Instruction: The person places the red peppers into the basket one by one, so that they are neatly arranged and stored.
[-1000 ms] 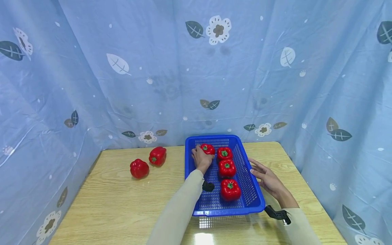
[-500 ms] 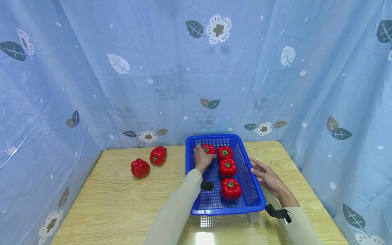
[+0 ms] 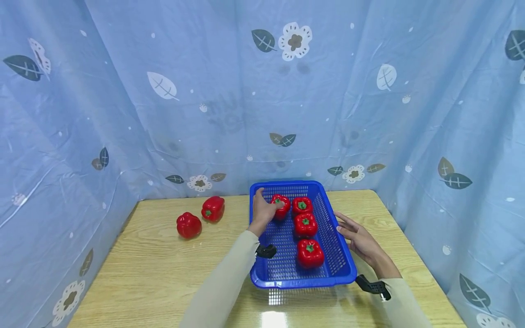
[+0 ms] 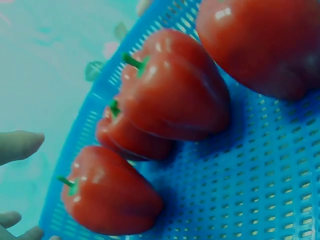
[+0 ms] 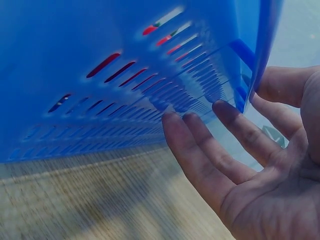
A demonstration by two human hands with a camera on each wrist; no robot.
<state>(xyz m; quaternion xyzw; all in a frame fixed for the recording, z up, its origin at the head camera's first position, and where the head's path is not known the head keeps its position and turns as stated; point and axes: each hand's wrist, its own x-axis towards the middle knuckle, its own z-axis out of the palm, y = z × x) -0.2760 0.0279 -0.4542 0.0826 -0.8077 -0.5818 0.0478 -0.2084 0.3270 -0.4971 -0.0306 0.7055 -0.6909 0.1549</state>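
My left hand is over the left side of a blue plastic basket, fingers spread. Beside it stands a red bell pepper, stem up; in the left wrist view this pepper appears apart from the thumb and fingertips. Three more bell peppers stand in a row along the basket's right side: the far one, the middle one and the near one. Outside the right wall, my right hand touches the basket with its fingertips, thumb at the rim.
On the wooden table, left of the basket, lie two more red bell peppers, one nearer and one farther back. A patterned blue curtain hangs behind the table and along both sides.
My left hand has let go of the bell pepper at the basket's far left and drawn back toward the left. That pepper now stands upright. The right hand has stayed in place.
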